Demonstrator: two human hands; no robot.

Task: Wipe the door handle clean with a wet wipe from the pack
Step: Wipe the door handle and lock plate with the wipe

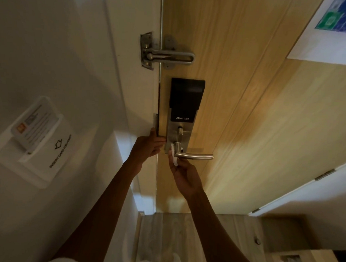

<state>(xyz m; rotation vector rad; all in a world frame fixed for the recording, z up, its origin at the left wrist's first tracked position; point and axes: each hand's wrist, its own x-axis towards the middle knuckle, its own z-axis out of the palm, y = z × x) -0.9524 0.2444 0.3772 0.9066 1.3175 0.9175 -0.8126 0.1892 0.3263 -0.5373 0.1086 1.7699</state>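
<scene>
A white wet wipe (174,158) is pinched in the fingers of the right hand (183,175) and is pressed against the inner end of the metal door handle (193,156), where the lever meets the lock plate (178,140). The left hand (147,147) is laid with loosely spread fingers on the left edge of the wooden door (247,113), just beside the plate; nothing is held in it.

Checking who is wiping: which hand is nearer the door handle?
Right. The right hand presses the wet wipe against the door handle at its base; the left hand rests on the door edge beside it.
</scene>
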